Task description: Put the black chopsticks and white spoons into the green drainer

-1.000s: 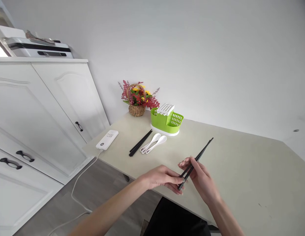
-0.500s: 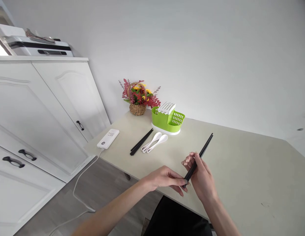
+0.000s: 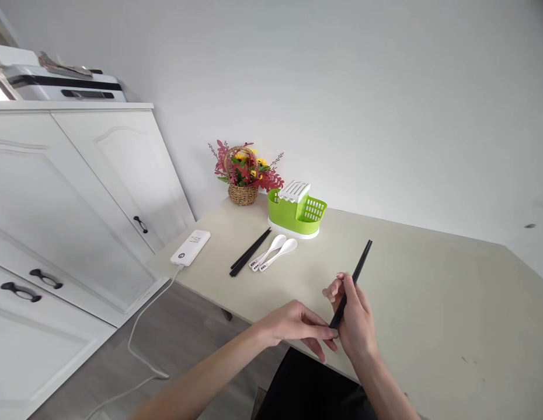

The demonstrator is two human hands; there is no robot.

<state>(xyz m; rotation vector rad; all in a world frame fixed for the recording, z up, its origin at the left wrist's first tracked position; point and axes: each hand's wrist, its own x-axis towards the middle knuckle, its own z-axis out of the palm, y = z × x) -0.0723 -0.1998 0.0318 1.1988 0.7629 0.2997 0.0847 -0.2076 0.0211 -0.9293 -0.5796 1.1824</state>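
Observation:
A pair of black chopsticks [image 3: 362, 262] slants up and away between my two hands, above the near part of the table. My left hand [image 3: 300, 326] pinches the lower, thick ends between thumb and fingers. Around their middle, my right hand [image 3: 354, 312] is closed, with the thumb lying along the sticks and the fingers curled. Other black chopsticks [image 3: 250, 252] lie on the table to the left, beside white spoons [image 3: 278, 255] with printed handles. Behind the spoons stands a green utensil holder [image 3: 293, 216] with a white slotted top and a white base.
A wicker basket of flowers [image 3: 243, 194] stands against the wall. At the left edge of the pale table [image 3: 429, 280] lies a white power bank [image 3: 191, 248], its cable [image 3: 133, 332] hanging to the floor. White cabinets [image 3: 118, 157] stand on the left.
The chopsticks have turned a little steeper, and their far tips have come closer together. Both hands still hold them. The view has shifted slightly.

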